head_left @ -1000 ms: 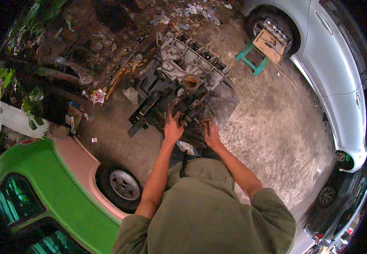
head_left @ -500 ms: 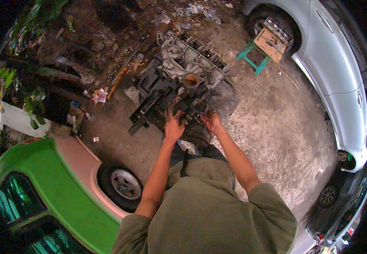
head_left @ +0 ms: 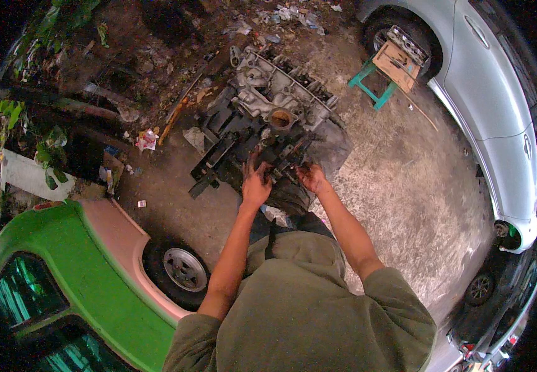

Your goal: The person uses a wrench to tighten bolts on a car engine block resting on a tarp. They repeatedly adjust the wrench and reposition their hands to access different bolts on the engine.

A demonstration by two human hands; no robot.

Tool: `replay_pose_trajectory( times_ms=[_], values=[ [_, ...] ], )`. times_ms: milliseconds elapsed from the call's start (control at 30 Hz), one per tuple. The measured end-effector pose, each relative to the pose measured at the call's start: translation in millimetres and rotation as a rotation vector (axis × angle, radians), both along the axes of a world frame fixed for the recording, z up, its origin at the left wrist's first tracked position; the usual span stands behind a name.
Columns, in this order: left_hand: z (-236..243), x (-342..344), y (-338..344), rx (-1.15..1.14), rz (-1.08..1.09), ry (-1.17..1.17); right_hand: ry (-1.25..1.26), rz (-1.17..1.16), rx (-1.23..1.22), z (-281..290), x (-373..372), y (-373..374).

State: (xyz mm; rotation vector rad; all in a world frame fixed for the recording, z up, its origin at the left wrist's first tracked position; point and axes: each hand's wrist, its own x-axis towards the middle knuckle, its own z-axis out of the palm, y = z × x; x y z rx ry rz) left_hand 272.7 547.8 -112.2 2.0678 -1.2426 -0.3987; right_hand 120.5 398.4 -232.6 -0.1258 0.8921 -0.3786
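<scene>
A car engine stands before me, its upper part of grey cast metal with a round, rust-brown port. Its near side is dark and greasy, with a black bracket jutting out at the left. Blackened with grease, my left hand lies against this near side, fingers stretched forward and apart. My right hand is at the engine's near right, its fingers bent and closed at a small dark part. What they pinch is too small and dark to make out.
A green and pink car body with a wheel is close on my left. To the right stands a silver car. A teal stool with a wooden board is at the far right. Litter lies beyond the engine.
My right hand has turned slightly, its fingers curling in at the same spot on the engine. The left hand stays nearly in place.
</scene>
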Motion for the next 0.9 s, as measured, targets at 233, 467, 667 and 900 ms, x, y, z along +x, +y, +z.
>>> replay_pose_trajectory(
  times_ms=[233,467,667,900],
  values=[
    [-0.8,-1.4,-0.1,0.044,0.030,0.016,0.108,-0.141,0.142,-0.2,7.6,1.7],
    [2.4,-1.7,-0.3,0.062,0.017,-0.009,0.165,-0.118,-0.348,45.0,7.9,22.4],
    [1.3,-6.2,0.4,0.066,0.049,0.009,0.702,0.664,-1.845,88.6,-13.8,57.7],
    [-9.1,-1.6,2.2,0.066,0.027,-0.109,0.632,0.483,-1.755,60.6,-39.6,57.5]
  ],
)
